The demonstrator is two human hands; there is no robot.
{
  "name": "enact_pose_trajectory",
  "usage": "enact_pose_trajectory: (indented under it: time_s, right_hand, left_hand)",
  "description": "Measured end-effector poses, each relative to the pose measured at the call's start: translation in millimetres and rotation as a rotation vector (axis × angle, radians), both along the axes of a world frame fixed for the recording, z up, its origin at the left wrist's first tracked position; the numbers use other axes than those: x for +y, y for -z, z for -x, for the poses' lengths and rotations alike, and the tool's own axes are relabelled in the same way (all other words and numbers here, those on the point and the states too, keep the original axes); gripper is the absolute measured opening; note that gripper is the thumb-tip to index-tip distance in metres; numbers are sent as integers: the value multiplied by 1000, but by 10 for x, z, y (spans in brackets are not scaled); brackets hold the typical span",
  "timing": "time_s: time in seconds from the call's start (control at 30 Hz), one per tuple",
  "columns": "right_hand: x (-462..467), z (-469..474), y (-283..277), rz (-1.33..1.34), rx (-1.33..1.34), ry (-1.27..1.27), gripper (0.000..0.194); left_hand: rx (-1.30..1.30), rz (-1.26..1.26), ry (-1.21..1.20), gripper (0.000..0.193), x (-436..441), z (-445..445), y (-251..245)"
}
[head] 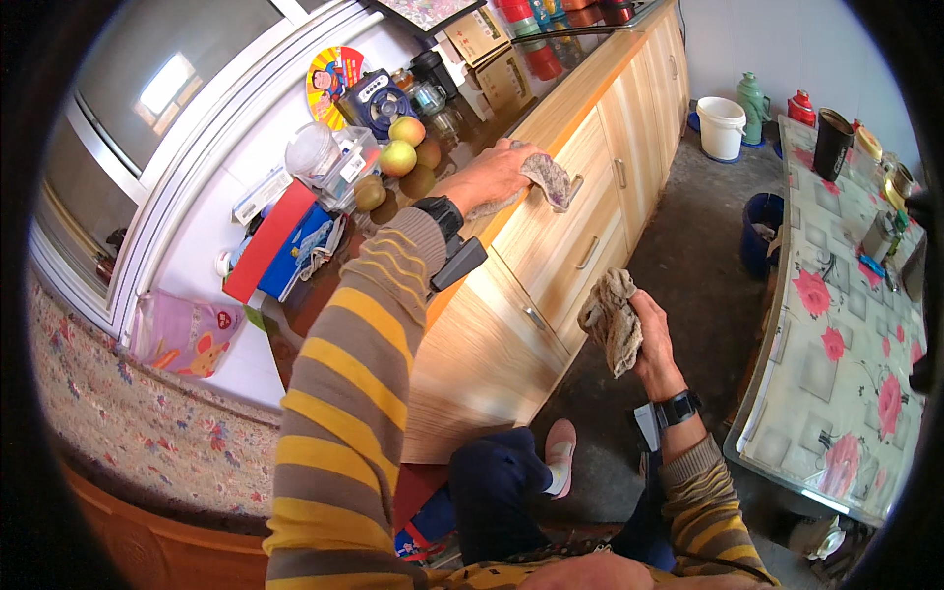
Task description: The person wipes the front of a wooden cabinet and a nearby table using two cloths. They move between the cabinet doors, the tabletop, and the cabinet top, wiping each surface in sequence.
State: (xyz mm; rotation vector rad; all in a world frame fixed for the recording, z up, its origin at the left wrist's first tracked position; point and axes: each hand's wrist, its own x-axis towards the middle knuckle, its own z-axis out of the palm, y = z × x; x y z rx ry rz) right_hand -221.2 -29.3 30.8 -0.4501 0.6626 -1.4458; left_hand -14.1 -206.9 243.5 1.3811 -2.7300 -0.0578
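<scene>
My left hand (pixel 495 171) presses a greyish cloth (pixel 547 179) against the top front edge of a wooden cabinet (pixel 542 243); part of the cloth hangs over the edge by a drawer handle. In my right hand (pixel 653 339) is a crumpled brown-grey cloth (pixel 612 321), held in the air in front of the drawers. Apples (pixel 398 157) and a brown round fruit (pixel 369 192) lie on the countertop beyond my left wrist, beside a clear plastic container (pixel 354 166).
A blue speaker (pixel 380 102), glass jars (pixel 428 97), cardboard boxes (pixel 504 80) and a red box (pixel 269 240) stand along the counter. On the right is a table with a flowered cover (pixel 796 354). A white bucket (pixel 720 129) and a green thermos flask (pixel 751 110) stand on the floor.
</scene>
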Motion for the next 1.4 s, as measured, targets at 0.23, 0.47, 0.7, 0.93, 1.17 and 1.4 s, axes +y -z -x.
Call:
enact_pose_trajectory:
  time_s: [0.23, 0.47, 0.7, 0.93, 1.17, 1.4]
  right_hand:
    - [-6, -1, 20, 6, 36, 46, 22]
    - [-5, 56, -8, 3, 12, 60, 28]
    - [-19, -67, 52, -28, -172, 10, 32]
    - [-93, -386, 102, -120, -310, -77, 38]
    - [81, -876, -53, -92, -301, -220, 42]
    - [263, -1341, -14, -89, -288, -427, 53]
  left_hand:
    - [-23, 110, 30, 43, 701, -139, 14]
    - [-2, 112, -47, 31, 2226, -821, -130]
    - [37, 189, -288, 40, 3565, -1325, -139]
    - [134, 470, -381, 47, 4052, -1623, 126]
    - [66, 778, -336, 40, 3919, -1726, 341]
    - [22, 836, -371, 39, 3919, -1707, 357]
